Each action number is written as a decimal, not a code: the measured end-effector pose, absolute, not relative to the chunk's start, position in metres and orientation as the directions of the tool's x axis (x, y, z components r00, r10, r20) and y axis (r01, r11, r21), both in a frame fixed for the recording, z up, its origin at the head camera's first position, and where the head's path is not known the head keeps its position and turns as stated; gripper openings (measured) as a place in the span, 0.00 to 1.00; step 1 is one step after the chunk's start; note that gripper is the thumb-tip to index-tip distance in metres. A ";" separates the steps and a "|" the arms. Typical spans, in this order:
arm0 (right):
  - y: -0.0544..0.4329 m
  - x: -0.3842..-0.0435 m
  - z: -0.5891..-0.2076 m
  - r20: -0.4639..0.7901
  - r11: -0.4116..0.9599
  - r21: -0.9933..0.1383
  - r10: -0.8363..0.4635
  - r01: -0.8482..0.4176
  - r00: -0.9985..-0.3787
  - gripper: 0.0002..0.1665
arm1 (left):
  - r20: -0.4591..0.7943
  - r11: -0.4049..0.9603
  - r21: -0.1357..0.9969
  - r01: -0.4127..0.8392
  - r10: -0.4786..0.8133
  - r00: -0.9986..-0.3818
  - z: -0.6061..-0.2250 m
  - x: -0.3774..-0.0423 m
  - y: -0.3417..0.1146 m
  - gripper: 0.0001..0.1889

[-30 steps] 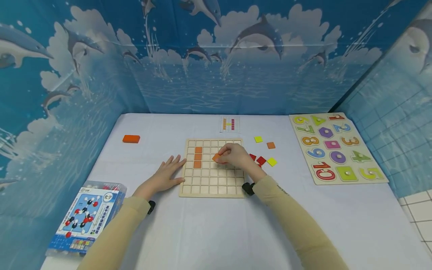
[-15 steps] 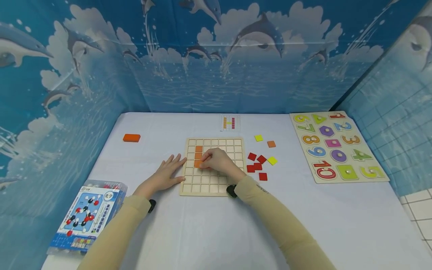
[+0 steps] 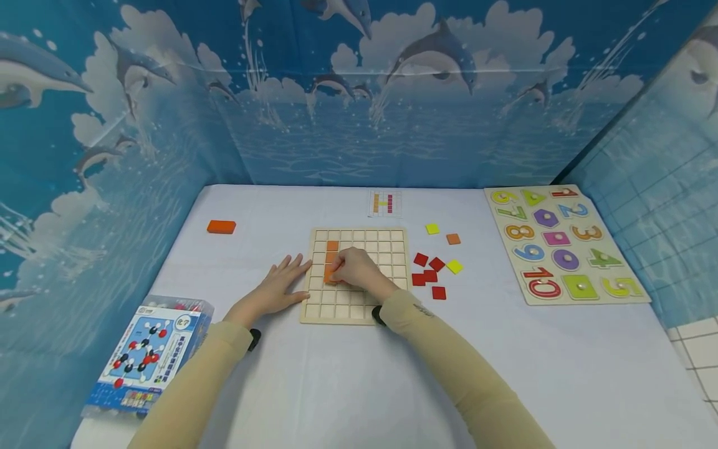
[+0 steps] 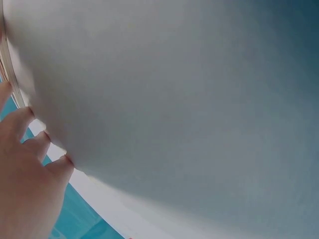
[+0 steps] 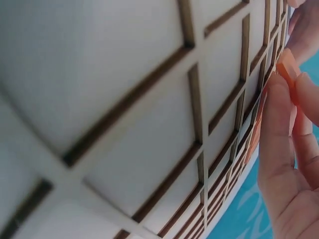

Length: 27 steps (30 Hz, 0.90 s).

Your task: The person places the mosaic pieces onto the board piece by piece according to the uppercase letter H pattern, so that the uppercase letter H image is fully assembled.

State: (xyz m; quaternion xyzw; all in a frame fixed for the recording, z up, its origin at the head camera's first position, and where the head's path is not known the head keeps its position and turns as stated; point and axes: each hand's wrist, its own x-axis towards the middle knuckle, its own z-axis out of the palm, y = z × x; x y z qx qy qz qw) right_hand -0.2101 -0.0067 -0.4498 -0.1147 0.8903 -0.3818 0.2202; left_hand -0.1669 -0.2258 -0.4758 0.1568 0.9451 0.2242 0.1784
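Observation:
A wooden grid board lies on the white table in the head view. Orange square tiles fill a short column of cells near its left side. My right hand pinches another orange tile between thumb and fingers, tilted against the board at the lower end of that column. The right wrist view shows this tile partly covered by the fingers. Spread out on the table, my left hand touches the board's left edge with its fingertips and thumb.
Right of the board lie several red tiles, two yellow tiles and an orange tile. A pattern card sits behind it. An orange block, a molecule-model box and a number puzzle board lie farther out.
My right hand has carried the orange tile left across the board to the orange column, then slightly down to its lower end. The left hand has stayed at the board's edge.

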 end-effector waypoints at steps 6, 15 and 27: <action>-0.014 -0.210 -0.453 -0.291 0.720 -0.688 -0.389 -0.092 -0.874 0.05 | -0.269 0.854 0.474 0.213 0.371 -0.889 -0.475 -0.167 -0.225 0.40; -0.019 -0.206 -0.453 -0.273 0.767 -0.619 -0.412 -0.169 -0.869 0.09 | -0.269 0.854 0.475 0.213 0.372 -0.889 -0.476 -0.168 -0.225 0.40; -0.020 -0.200 -0.452 -0.233 0.779 -0.592 -0.410 -0.206 -0.882 0.09 | -0.260 0.851 0.477 0.219 0.375 -0.890 -0.478 -0.167 -0.226 0.39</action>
